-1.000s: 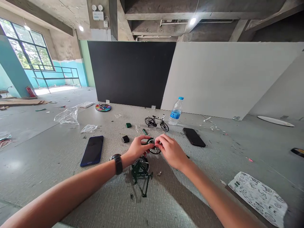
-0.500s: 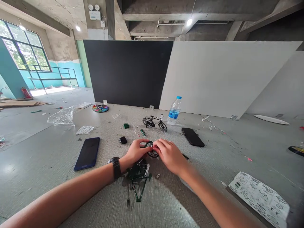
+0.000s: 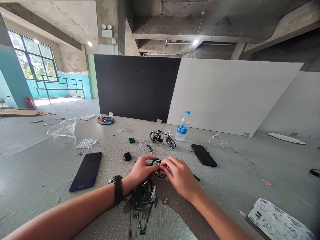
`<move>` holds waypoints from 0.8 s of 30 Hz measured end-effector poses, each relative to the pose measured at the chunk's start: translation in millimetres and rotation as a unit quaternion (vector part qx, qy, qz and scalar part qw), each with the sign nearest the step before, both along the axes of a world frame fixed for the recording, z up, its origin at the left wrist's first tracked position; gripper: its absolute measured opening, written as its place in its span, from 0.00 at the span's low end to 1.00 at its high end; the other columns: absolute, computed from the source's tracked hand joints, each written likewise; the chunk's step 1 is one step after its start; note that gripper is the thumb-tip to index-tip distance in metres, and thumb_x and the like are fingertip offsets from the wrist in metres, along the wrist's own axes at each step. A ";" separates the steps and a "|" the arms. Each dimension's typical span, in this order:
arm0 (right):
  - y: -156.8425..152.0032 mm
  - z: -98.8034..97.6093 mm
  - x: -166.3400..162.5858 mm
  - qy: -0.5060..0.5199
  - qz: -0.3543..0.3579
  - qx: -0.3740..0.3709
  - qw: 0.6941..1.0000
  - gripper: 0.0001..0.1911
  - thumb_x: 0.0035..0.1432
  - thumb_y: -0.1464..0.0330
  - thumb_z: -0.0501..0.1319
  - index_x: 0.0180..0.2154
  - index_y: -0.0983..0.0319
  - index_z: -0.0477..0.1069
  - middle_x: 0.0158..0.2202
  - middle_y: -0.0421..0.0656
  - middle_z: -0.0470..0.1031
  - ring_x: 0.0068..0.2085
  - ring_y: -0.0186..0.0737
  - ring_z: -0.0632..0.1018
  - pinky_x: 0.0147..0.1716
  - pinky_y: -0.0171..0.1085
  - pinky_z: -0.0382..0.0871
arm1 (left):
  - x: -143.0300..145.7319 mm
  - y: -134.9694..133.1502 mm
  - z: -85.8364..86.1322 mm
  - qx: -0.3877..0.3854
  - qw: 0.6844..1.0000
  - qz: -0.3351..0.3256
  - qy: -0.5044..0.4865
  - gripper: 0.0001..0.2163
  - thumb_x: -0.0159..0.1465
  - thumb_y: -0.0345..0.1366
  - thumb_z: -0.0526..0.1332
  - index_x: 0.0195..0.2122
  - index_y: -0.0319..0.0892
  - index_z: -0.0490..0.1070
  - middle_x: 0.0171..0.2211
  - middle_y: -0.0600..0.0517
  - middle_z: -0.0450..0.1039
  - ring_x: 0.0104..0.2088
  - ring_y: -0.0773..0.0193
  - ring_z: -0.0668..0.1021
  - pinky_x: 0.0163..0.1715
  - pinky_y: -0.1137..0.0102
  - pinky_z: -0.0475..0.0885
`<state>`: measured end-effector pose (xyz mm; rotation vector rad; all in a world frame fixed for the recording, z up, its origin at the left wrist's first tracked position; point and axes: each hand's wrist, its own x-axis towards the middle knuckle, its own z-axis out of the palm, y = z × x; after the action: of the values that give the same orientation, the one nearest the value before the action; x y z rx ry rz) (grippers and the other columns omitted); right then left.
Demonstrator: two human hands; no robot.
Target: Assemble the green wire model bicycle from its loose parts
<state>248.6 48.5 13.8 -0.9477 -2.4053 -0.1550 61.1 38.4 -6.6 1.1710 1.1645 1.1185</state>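
My left hand (image 3: 140, 170) holds a small spoked model bicycle wheel (image 3: 157, 172) upright between thumb and fingers. At the wheel's hub, the fingertips of my right hand (image 3: 179, 174) are pinched together on it. Whether a smaller part sits between those fingertips is hidden. Just below my hands lies a dark green model bicycle frame (image 3: 147, 216) with another spoked wheel (image 3: 146, 190) at its upper end, partly covered by my left wrist. A tiny metal piece (image 3: 165, 200) rests right of the frame. Beyond my hands stands a black model bicycle (image 3: 162, 137).
A water bottle (image 3: 183, 128) stands behind the black bicycle. Phones lie left (image 3: 86, 171) and right (image 3: 203, 155). Small green (image 3: 131, 140) and black (image 3: 127, 156) blocks sit ahead. A printed sheet (image 3: 280, 218) lies lower right; clear plastic wrap (image 3: 66, 128) is at left.
The view has tilted up slightly, so everything sits lower in the picture. My right fingertips have shifted slightly closer to the wheel's middle. Both hands stay on the wheel.
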 end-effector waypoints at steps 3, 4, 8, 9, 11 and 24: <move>-0.3 -0.3 0.3 0.002 0.002 0.000 1.000 0.06 0.71 0.68 0.57 0.41 0.58 0.72 0.40 0.43 0.78 0.41 0.44 0.79 0.41 0.43 0.70 | 0.2 2.0 -3.0 0.005 1.000 -0.008 -0.003 0.23 0.56 0.36 0.71 0.51 0.35 0.73 0.25 0.53 0.77 0.19 0.69 0.74 0.21 0.74 0.67; -0.2 -0.7 0.6 0.004 0.004 0.001 1.000 0.06 0.71 0.68 0.57 0.41 0.57 0.73 0.40 0.43 0.78 0.41 0.44 0.79 0.41 0.43 0.70 | 0.2 2.8 -3.9 0.004 1.000 -0.005 -0.002 0.23 0.56 0.37 0.71 0.52 0.35 0.72 0.26 0.53 0.77 0.19 0.69 0.74 0.21 0.73 0.68; 0.2 -2.3 2.1 0.010 0.005 0.014 1.000 0.06 0.70 0.68 0.58 0.40 0.57 0.73 0.39 0.42 0.78 0.40 0.43 0.79 0.40 0.42 0.70 | 0.6 4.8 -6.4 -0.004 1.000 -0.003 -0.001 0.26 0.55 0.37 0.72 0.54 0.35 0.71 0.27 0.52 0.78 0.19 0.69 0.73 0.21 0.73 0.67; 0.1 -2.4 2.4 0.010 0.004 0.018 1.000 0.06 0.70 0.68 0.58 0.40 0.57 0.73 0.38 0.41 0.78 0.40 0.43 0.79 0.40 0.41 0.70 | 0.7 4.9 -6.8 -0.003 1.000 -0.005 -0.001 0.26 0.55 0.38 0.71 0.54 0.34 0.71 0.27 0.52 0.78 0.19 0.69 0.73 0.21 0.73 0.67; -0.2 -2.2 2.8 0.012 0.004 0.025 1.000 0.06 0.70 0.68 0.57 0.40 0.57 0.73 0.38 0.41 0.78 0.40 0.42 0.79 0.39 0.41 0.70 | 0.7 4.6 -7.2 0.002 1.000 -0.006 0.003 0.26 0.56 0.38 0.71 0.54 0.34 0.71 0.29 0.51 0.79 0.20 0.69 0.73 0.21 0.73 0.67; -1.2 -0.6 0.4 0.032 -0.005 0.009 0.999 0.05 0.69 0.67 0.61 0.37 0.57 0.72 0.36 0.40 0.78 0.38 0.41 0.79 0.38 0.39 0.68 | -0.2 -0.4 -1.3 0.004 1.000 -0.013 0.008 0.23 0.59 0.35 0.68 0.55 0.34 0.71 0.27 0.54 0.75 0.20 0.70 0.72 0.21 0.75 0.67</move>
<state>249.0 47.3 13.2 -0.9431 -2.3369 -0.1483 60.8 38.0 -7.9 1.1998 1.1545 1.0971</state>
